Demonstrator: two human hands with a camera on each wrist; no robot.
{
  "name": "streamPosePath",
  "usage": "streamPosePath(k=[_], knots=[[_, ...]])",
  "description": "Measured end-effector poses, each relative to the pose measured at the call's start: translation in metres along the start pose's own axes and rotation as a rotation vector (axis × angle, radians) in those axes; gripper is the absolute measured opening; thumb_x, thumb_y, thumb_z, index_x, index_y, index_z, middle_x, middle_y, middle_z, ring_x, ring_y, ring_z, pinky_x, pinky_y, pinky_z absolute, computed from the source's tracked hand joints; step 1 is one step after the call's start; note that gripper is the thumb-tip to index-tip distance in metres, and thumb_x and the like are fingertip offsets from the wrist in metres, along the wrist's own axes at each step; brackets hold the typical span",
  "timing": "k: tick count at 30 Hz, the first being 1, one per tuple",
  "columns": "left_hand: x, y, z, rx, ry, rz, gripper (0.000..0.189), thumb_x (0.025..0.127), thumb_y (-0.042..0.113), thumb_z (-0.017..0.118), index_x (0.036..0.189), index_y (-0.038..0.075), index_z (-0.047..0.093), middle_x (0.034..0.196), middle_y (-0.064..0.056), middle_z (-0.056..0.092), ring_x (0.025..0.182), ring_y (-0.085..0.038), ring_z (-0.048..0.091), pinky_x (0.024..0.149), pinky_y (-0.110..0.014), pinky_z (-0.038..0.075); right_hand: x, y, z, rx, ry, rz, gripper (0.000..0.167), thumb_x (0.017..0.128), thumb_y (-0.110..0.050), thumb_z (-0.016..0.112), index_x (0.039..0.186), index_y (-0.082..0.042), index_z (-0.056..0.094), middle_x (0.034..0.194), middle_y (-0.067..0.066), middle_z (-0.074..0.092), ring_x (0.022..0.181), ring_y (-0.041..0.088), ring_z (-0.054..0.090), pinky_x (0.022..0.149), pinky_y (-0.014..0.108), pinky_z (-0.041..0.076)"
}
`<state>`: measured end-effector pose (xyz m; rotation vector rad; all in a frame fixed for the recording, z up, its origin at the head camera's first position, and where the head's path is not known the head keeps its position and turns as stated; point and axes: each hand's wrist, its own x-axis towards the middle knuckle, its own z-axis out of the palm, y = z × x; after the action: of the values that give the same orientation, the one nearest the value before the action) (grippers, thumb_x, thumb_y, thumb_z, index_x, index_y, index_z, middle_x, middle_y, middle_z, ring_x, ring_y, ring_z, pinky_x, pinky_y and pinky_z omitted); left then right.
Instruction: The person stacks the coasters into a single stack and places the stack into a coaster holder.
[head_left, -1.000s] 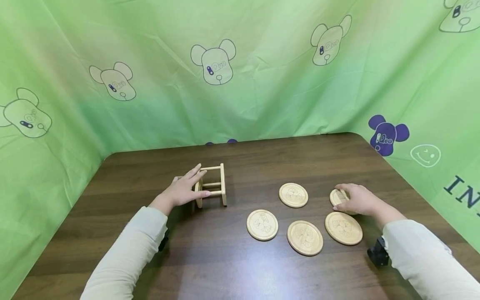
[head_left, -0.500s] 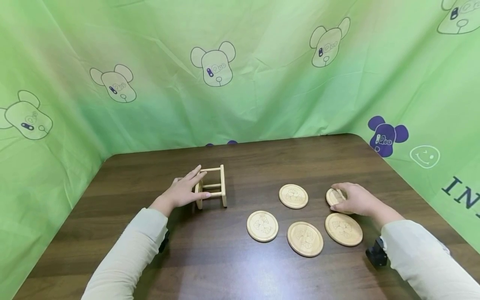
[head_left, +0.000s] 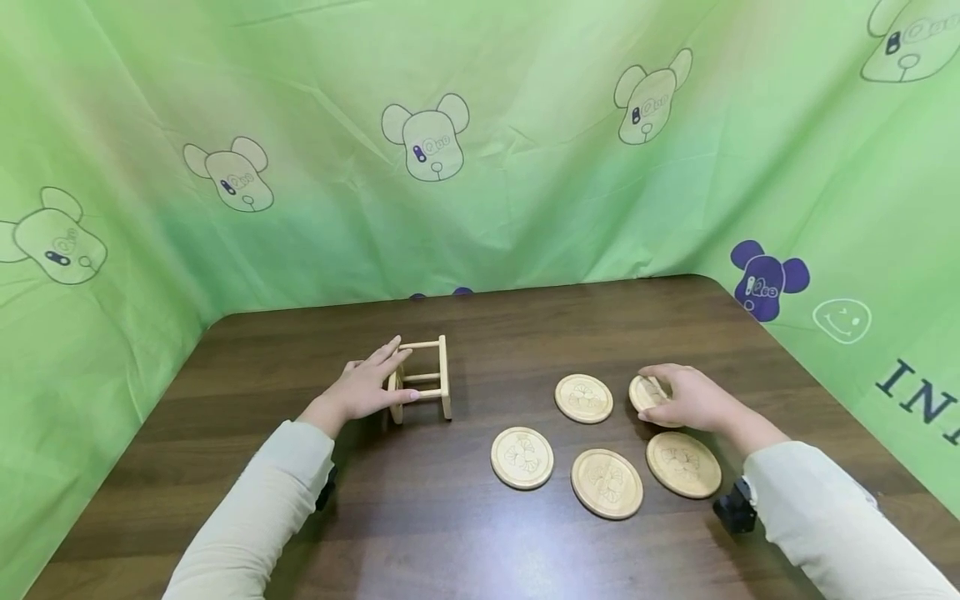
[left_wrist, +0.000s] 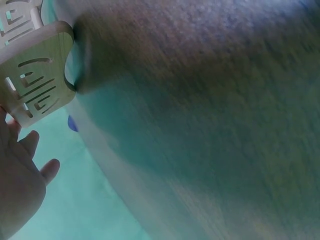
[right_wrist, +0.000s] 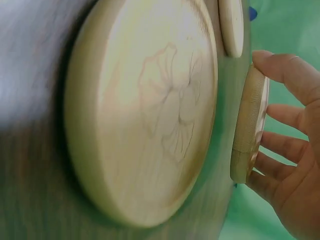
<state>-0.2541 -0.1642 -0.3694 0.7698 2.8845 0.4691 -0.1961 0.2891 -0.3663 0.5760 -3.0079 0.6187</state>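
Observation:
My left hand (head_left: 363,389) holds a small pale wooden coaster rack (head_left: 444,377) by its near-left side, thumb along the lower rail and fingers spread across the top. In the left wrist view, the slotted cut-out end panel of the rack (left_wrist: 40,80) shows beyond the fingers. On the right, my right hand (head_left: 692,398) grips a round wooden coaster (head_left: 643,395) by its rim between thumb and fingers. The right wrist view has that coaster (right_wrist: 247,127) seen edge-on, tilted, with a larger-looking coaster (right_wrist: 145,110) engraved with leaves in front.
Several more engraved coasters lie flat on the dark wooden table (head_left: 420,517): one coaster (head_left: 583,398) left of the right hand, another (head_left: 522,458) nearer the middle, and two at the front, a coaster (head_left: 607,483) and a coaster (head_left: 683,465). A green printed curtain (head_left: 525,217) hangs behind.
My right hand has shifted left with its coaster, toward the neighbouring one. The left hand stays on the rack, and the head view has tipped slightly.

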Motion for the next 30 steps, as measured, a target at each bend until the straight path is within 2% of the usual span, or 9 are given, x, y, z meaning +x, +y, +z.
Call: streamPosePath(k=[6, 12, 21, 30], knots=[[0.001, 0.001, 0.001, 0.018, 0.004, 0.012, 0.079, 0.076, 0.065, 0.041, 0.138, 0.02, 0.022, 0.144, -0.002, 0.008, 0.127, -0.021, 0.017, 0.091, -0.049, 0.018, 0.005, -0.007, 0.007, 0.015, 0.004, -0.012, 0.063, 0.064, -0.027, 0.074, 0.11, 0.009, 0.051, 0.105, 0.026, 0.053, 0.098, 0.039, 0.047, 0.081, 0.048, 0.035], [0.001, 0.0, 0.001, 0.005, -0.007, -0.001, 0.08, 0.076, 0.066, 0.04, 0.139, 0.021, 0.019, 0.144, -0.001, 0.005, 0.127, -0.021, 0.016, 0.092, -0.049, 0.016, 0.014, -0.017, 0.01, 0.022, 0.012, -0.032, 0.061, 0.063, -0.027, 0.074, 0.11, 0.005, 0.053, 0.103, 0.02, 0.055, 0.094, 0.032, 0.05, 0.079, 0.045, 0.036], [0.0, 0.0, 0.0, -0.014, -0.011, -0.006, 0.081, 0.075, 0.067, 0.039, 0.139, 0.021, 0.019, 0.144, -0.002, 0.005, 0.127, -0.022, 0.017, 0.092, -0.05, 0.014, 0.024, -0.032, 0.012, 0.043, 0.005, -0.069, 0.055, 0.062, -0.02, 0.073, 0.108, 0.005, 0.054, 0.104, 0.02, 0.055, 0.097, 0.034, 0.049, 0.082, 0.046, 0.035], [-0.001, 0.003, -0.002, -0.017, -0.016, -0.012, 0.08, 0.076, 0.064, 0.042, 0.139, 0.02, 0.02, 0.144, 0.0, 0.004, 0.126, -0.023, 0.02, 0.093, -0.049, 0.014, 0.031, -0.035, 0.017, 0.059, -0.018, -0.067, 0.057, 0.062, -0.021, 0.073, 0.109, 0.005, 0.054, 0.105, 0.021, 0.055, 0.099, 0.034, 0.048, 0.083, 0.046, 0.034]])
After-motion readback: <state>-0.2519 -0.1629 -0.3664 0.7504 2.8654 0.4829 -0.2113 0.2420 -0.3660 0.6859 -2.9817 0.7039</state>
